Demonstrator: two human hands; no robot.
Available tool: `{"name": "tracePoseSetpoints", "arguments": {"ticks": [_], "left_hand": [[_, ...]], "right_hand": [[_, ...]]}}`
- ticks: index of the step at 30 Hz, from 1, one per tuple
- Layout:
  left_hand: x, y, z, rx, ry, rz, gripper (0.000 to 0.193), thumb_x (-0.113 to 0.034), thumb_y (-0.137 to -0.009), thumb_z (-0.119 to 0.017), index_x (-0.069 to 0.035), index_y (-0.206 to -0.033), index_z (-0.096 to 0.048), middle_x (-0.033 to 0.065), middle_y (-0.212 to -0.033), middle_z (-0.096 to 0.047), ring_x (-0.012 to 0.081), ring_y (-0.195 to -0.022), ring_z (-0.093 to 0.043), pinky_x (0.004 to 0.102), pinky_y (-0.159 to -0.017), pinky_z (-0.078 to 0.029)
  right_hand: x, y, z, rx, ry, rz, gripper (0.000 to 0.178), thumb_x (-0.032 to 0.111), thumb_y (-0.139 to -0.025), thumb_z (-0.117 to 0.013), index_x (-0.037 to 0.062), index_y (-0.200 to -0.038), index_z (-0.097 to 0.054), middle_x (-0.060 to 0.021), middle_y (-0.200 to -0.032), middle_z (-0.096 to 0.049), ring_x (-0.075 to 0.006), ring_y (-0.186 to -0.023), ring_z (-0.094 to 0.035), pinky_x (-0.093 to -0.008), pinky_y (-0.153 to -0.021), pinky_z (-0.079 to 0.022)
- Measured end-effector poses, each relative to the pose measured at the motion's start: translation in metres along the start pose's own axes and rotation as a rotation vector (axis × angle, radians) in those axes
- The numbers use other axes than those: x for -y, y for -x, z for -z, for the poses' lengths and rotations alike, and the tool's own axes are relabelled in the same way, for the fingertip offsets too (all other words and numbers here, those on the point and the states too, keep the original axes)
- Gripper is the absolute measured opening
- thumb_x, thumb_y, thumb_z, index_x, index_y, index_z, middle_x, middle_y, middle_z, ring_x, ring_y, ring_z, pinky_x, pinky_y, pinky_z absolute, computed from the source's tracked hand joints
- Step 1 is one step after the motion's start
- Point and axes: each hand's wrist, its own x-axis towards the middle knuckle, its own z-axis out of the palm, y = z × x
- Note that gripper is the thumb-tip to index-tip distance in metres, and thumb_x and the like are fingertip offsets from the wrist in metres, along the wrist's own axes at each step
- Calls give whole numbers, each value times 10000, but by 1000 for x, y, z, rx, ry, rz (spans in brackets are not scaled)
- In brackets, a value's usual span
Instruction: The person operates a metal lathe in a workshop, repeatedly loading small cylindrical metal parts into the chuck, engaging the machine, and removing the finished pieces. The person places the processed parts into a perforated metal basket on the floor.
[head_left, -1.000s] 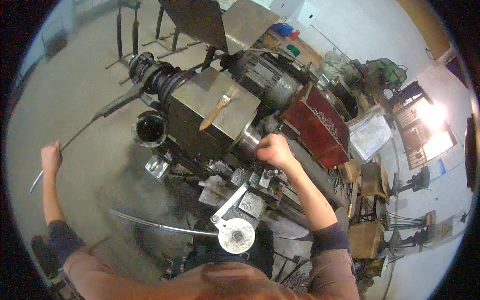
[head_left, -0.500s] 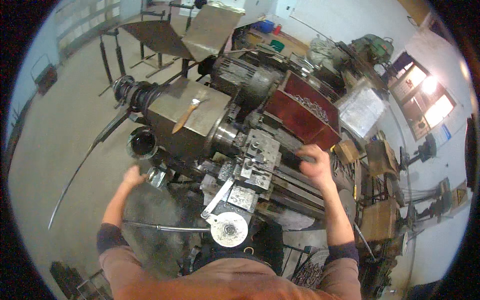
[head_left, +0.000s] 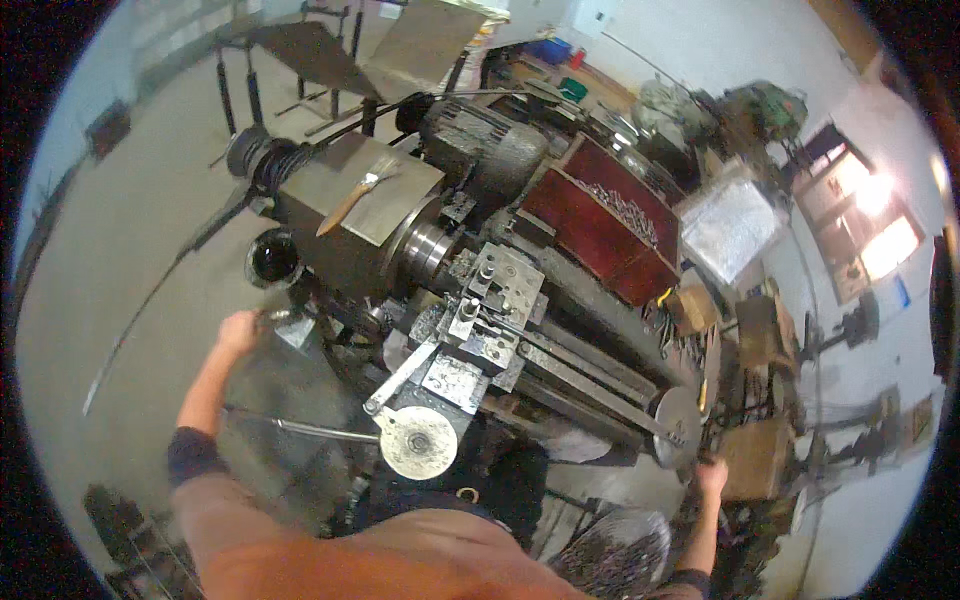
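Observation:
A lathe-like machine fills the middle, with its grey spindle housing (head_left: 345, 180), bright round chuck (head_left: 428, 250) and chip-strewn tool block (head_left: 495, 310). On the left, my left hand (head_left: 238, 332) is closed at a small shiny metal part (head_left: 293, 330) on the machine's front. What its fingers grip is hidden. My right hand (head_left: 711, 474) is low at the right, closed beside the round metal disc (head_left: 678, 425) at the end of the bed. Anything inside it is too small to make out. A white round dial plate (head_left: 418, 442) with a long lever lies between my arms.
A wooden-handled brush (head_left: 348, 205) lies on the housing. Behind the bed stands a red box (head_left: 600, 225) of small metal pieces. Hand tools and a cardboard box (head_left: 692, 308) sit at the bed's right. A long rod (head_left: 150, 305) sticks out at the left.
My right hand has gone from above the bed down to the disc at its right end, and closed. My left hand stays by the shiny part. The view has shifted slightly.

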Motion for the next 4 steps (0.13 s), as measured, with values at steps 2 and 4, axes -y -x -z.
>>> {"name": "tracePoseSetpoints", "arguments": {"ticks": [2, 4], "left_hand": [[-4, 21, 25, -15, 93, 49, 353, -278, -749, -649, -137, -1070, -612, 133, -901, -626, 314, -850, -596, 415, -731, -476], [5, 69, 50, 13, 193, 203, 359, -297, -743, -660, -132, -1059, -619, 144, -921, -619, 305, -853, -601, 404, -734, -476]], "right_hand": [[-109, 3, -24, 61, 427, 98, 381, 364, -754, -652, 7, -887, -647, -179, -847, -644, -355, -725, -609, -403, -720, -493], [-102, -28, -10, 275, 399, 82, 451, 398, -727, -671, 64, -1025, -619, -178, -913, -637, -340, -806, -591, -422, -751, -473]]}}
